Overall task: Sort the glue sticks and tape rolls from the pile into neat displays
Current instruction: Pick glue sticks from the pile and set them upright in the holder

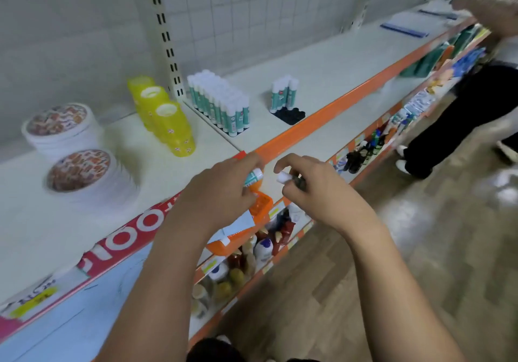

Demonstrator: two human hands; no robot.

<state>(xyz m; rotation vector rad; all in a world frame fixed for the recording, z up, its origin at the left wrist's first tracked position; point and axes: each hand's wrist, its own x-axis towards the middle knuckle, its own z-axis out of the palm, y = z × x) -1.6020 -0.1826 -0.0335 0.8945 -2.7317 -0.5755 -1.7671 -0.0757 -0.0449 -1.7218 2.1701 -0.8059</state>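
Glue stick (254, 176), teal-labelled with a white cap, shows in the head view pinched in the left hand (224, 188), thumb and curled fingers closed round its body, just above an orange basket (262, 207) at the front of the shelf (322, 62); the right hand (314, 193) is likewise curled, its fingertips pinching a white-capped stick (282, 177), most likely a second glue stick, though blur and the fingers hide its label; the two hands are near each other but apart, level with the orange shelf edge; farther back on the shelf a full block of glue sticks (218, 104) stands upright in tidy rows, and to its right a black tray (291, 115) carries only a small cluster of sticks (283, 94) at its back, its front sockets bare; yellow rolls (164, 115), which look like tape, lean in a line left of the full block; another person (459, 115) stands well off to the right; the step in hand seems to be bringing loose sticks from the basket to the display, with the part-filled tray the likely target; the next move calls for reaching forward and right over the shelf edge, turning each stick upright, base down, and seating it in a bare socket beside the cluster without toppling those that stand there.
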